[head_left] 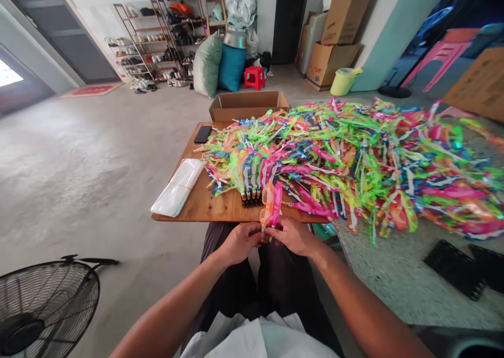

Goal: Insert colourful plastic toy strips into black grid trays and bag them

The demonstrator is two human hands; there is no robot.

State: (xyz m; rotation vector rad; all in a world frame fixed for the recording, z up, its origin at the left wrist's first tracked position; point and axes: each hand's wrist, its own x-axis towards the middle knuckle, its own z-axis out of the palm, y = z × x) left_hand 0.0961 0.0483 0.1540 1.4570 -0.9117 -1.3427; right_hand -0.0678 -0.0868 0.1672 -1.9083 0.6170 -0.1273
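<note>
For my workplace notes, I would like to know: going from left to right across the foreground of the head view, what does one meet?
Black fan → folded white plastic → left hand → orange glasses-shaped piece → right hand → black trays.

From afar I see the left hand [242,242] and right hand [296,237] meet at the lower ends of an orange piece [266,199] and a pink piece [277,201], near the wooden table [216,207], where a filled black rack [249,201] stands beside a bright heap [346,143].
</note>
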